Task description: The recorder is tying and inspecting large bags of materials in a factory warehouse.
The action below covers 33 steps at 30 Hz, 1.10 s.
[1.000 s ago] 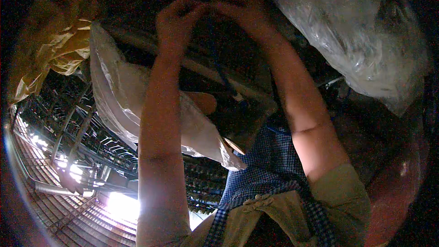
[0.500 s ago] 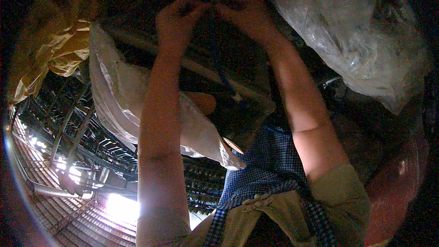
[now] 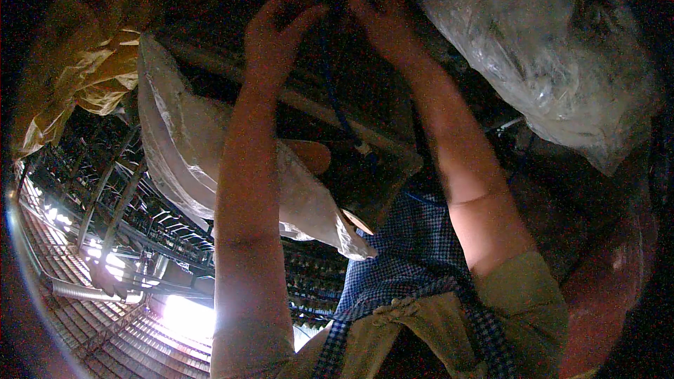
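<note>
Both of my arms reach up into a dark area at the top of the head view. My left hand (image 3: 276,34) has its thumb stretched toward the right, with a dark gap between thumb and fingers. Opposite it, my right hand (image 3: 382,21) has its fingers spread and pointing left. I see nothing held in either hand, though the fingertips are dim. A thin dark blue cord (image 3: 330,88) hangs just below the gap between the hands and runs down to a small pale fitting (image 3: 362,148). What lies behind the fingertips is lost in shadow.
A white sheet-like bag (image 3: 184,123) lies behind my left forearm. Large clear plastic wrapping (image 3: 540,63) fills the upper right. Crumpled yellow-brown sheeting (image 3: 105,77) is at upper left, above metal racks (image 3: 105,182). A pinkish-red surface (image 3: 607,295) stands at lower right.
My hands were together with fingertips meeting; now they are apart, the right hand shifted right and the fingers of both hands opened.
</note>
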Each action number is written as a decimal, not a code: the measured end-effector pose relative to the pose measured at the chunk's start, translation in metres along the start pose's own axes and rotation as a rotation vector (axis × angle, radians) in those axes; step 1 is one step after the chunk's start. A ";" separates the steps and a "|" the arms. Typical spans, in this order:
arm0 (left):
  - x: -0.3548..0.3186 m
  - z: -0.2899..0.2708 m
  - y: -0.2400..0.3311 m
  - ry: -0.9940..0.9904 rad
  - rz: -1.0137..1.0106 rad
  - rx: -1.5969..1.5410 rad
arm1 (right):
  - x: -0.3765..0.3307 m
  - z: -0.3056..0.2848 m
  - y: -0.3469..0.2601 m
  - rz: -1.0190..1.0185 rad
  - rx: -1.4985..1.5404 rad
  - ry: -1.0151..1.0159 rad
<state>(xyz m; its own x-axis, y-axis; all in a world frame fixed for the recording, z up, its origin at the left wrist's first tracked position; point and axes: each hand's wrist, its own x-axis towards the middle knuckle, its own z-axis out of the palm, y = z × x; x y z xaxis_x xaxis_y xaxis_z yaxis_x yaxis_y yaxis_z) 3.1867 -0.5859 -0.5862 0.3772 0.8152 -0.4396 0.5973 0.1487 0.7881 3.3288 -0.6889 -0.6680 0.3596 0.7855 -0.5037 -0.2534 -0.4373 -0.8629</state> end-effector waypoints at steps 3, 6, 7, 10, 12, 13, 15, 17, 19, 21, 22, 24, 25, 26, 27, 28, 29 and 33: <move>-0.002 0.002 -0.005 -0.066 -0.083 -0.159 | 0.006 -0.004 0.020 -0.126 -0.158 0.012; -0.003 0.004 -0.006 -0.125 -0.092 -0.101 | 0.009 -0.002 0.031 -0.032 -0.128 0.001; -0.002 0.005 -0.007 -0.128 -0.075 -0.051 | 0.009 0.000 0.031 0.004 -0.097 0.006; 0.000 0.006 -0.008 -0.073 -0.293 -0.101 | 0.002 0.007 0.023 0.011 -0.056 0.037; 0.003 0.007 -0.012 -0.079 -0.334 -0.056 | -0.006 0.009 0.011 0.004 0.093 -0.044; 0.004 0.007 -0.015 -0.082 -0.355 -0.032 | -0.010 0.010 0.005 0.001 0.169 -0.085; 0.005 0.008 -0.024 -0.063 -0.414 -0.122 | -0.015 0.015 -0.007 0.050 0.185 -0.135; 0.006 0.010 -0.034 -0.114 -0.501 -0.243 | -0.018 0.022 -0.015 0.060 0.235 -0.145; 0.008 0.014 -0.042 -0.230 -0.610 -0.396 | -0.019 0.030 -0.018 0.025 0.319 -0.122; 0.007 0.019 -0.043 -0.242 -0.584 -0.547 | -0.017 0.037 -0.016 0.111 0.388 -0.115; 0.006 0.021 -0.041 -0.267 -0.538 -0.620 | -0.015 0.039 -0.014 0.153 0.423 -0.111; 0.004 0.026 -0.032 -0.343 -0.415 -0.768 | -0.010 0.042 -0.010 0.062 0.287 -0.013; 0.002 0.026 -0.027 -0.341 -0.422 -0.808 | -0.006 0.042 -0.008 0.016 0.219 0.037; 0.002 0.027 -0.022 -0.339 -0.429 -0.848 | -0.001 0.042 -0.006 0.087 0.302 0.001; -0.001 0.022 -0.018 -0.289 -0.523 -0.855 | 0.003 0.042 -0.005 0.159 0.385 -0.033; -0.002 0.020 -0.015 -0.283 -0.556 -0.895 | 0.007 0.042 -0.004 0.230 0.467 -0.070; -0.003 0.018 -0.014 -0.275 -0.589 -0.935 | 0.009 0.042 -0.003 0.238 0.520 -0.098; -0.003 0.016 -0.022 -0.383 -0.428 -1.188 | 0.007 0.043 0.000 0.266 0.724 -0.201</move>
<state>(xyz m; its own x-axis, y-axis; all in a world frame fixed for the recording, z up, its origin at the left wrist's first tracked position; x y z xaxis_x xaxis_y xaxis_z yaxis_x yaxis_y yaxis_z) 3.1835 -0.6005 -0.6093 0.6073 0.4011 -0.6858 -0.1880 0.9112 0.3665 3.2925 -0.6650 -0.6696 0.0534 0.7886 -0.6125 -0.8534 -0.2824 -0.4381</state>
